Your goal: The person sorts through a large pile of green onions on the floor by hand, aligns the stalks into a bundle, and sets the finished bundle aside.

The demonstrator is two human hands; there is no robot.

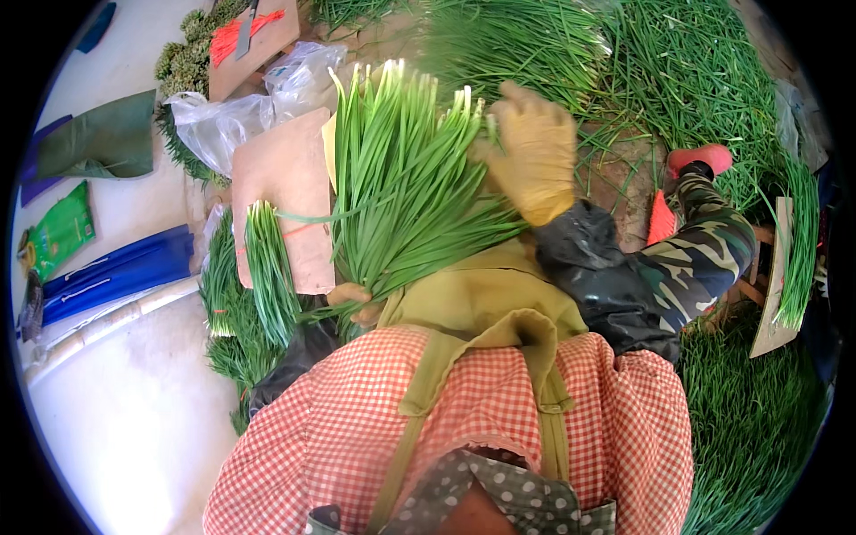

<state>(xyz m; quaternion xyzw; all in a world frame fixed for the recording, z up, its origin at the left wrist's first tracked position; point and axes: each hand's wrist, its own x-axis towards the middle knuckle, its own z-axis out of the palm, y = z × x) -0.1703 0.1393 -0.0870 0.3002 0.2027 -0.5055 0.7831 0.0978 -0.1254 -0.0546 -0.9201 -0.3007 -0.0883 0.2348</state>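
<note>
A large fanned bunch of garlic chives (401, 174) lies over my lap, its pale cut ends pointing away from me. My left hand (354, 299) is closed around the narrow leaf end, partly covered by the leaves. Beside the pale ends on the right is my right hand (535, 150), in a yellow glove and blurred. Its thumb and fingers are spread, with a blurred stem near the gap between them. Left of the bunch stands a flat tan board (284, 160). A smaller chive bundle (271, 267) rests against its near edge, by a thin red tie (297, 232).
Loose chives (689, 87) are heaped ahead and right. A knife (247, 33) and red ties (227, 41) lie on another board (281, 27). Plastic bags (224, 124) sit between the boards. Tied bundles (224, 314) are stacked at left. Another person's camouflage-clad leg (715, 234) reaches in at right.
</note>
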